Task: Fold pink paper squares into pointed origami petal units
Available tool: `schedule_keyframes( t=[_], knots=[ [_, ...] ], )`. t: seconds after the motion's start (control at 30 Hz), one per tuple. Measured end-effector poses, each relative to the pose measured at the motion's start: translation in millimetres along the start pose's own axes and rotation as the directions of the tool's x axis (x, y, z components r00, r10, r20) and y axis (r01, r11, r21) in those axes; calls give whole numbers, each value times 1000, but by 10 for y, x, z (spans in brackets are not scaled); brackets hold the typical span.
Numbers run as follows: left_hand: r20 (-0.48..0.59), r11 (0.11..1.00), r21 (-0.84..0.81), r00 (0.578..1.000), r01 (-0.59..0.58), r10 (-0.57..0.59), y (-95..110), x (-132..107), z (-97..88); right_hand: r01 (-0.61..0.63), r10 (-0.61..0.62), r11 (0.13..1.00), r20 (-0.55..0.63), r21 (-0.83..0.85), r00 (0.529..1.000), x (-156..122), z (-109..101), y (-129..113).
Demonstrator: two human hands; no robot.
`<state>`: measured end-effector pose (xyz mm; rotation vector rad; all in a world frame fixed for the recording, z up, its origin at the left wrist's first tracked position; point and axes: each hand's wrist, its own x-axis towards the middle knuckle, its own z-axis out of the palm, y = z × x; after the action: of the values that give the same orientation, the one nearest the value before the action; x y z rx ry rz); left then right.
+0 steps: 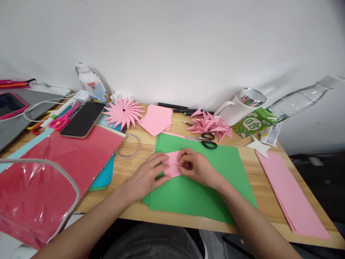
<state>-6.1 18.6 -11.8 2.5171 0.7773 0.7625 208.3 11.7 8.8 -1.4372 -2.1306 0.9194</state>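
Note:
A small folded pink paper [173, 164] lies on a green sheet [205, 187] in the middle of the wooden desk. My left hand [148, 174] rests on its left side, fingers stretched out and pressing the paper down. My right hand [195, 166] is curled over its right edge, fingertips pinching a fold. Part of the paper is hidden under both hands.
Black-handled scissors [206, 140] lie behind the green sheet, next to a heap of folded pink pieces [211, 125]. A pink paper flower [123, 113], pink squares [156, 118], a phone [83, 119], red plastic bag [54, 162], white mug [237, 106], bottle [299, 97] and pink strips [291, 194] surround the work.

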Motion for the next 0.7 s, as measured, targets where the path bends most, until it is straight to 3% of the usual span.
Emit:
schedule_keyframes(
  t=[0.53,0.7],
  knots=[
    [17,1000,-7,1000,-9,9,5,6,-3,-16,17,999,-21,50,1000,-6,15,21],
    [45,998,-60,999,16,-13,-5,18,-27,-2,2,1000,1,-6,1000,-26,-2,14]
  ],
)
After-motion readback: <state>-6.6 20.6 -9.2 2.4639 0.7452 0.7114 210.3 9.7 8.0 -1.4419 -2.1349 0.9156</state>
